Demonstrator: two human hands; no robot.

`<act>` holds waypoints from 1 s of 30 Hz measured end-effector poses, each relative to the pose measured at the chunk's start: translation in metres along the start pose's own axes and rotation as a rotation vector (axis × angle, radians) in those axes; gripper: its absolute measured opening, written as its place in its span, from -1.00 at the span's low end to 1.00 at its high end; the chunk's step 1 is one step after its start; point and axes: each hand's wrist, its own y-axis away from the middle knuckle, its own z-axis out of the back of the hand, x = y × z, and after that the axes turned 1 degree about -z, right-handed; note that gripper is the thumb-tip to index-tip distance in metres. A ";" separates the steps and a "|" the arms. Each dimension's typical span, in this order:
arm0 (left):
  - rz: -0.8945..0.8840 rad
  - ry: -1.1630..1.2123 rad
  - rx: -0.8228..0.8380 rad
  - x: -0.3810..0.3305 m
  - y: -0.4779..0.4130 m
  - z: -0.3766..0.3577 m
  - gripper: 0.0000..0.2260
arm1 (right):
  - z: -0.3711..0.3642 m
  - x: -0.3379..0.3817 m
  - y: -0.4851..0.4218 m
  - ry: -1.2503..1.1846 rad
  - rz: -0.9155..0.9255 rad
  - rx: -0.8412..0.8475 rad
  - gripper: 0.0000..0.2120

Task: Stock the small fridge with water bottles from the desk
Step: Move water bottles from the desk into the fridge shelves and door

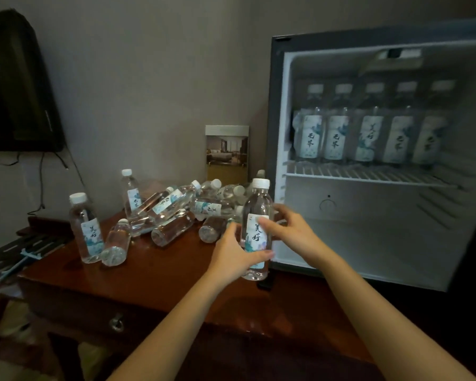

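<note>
A clear water bottle (257,213) with a white cap and a pale label stands upright above the wooden desk (154,273), just in front of the open small fridge (368,229). My left hand (235,257) is wrapped round its lower half. My right hand (291,229) touches the label from the right with its fingers on the bottle. Several bottles (366,127) stand in a row on the fridge's wire shelf (368,177). A heap of bottles (176,210) lies on the desk behind, and two more stand upright at the left (85,229).
The fridge's lower compartment holds nothing in view. A framed card (227,152) leans on the wall behind the heap. A dark television (17,86) hangs at the upper left with cables below it. A slatted rack (17,251) sits left of the desk.
</note>
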 end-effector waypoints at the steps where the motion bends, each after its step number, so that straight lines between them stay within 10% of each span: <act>1: -0.013 0.012 -0.012 -0.004 0.000 -0.010 -0.40 | 0.007 -0.002 0.007 -0.002 -0.012 -0.001 -0.59; 30: -0.196 0.057 0.209 -0.042 -0.079 -0.239 -0.36 | 0.138 -0.109 0.049 -0.165 -0.274 -0.678 -0.62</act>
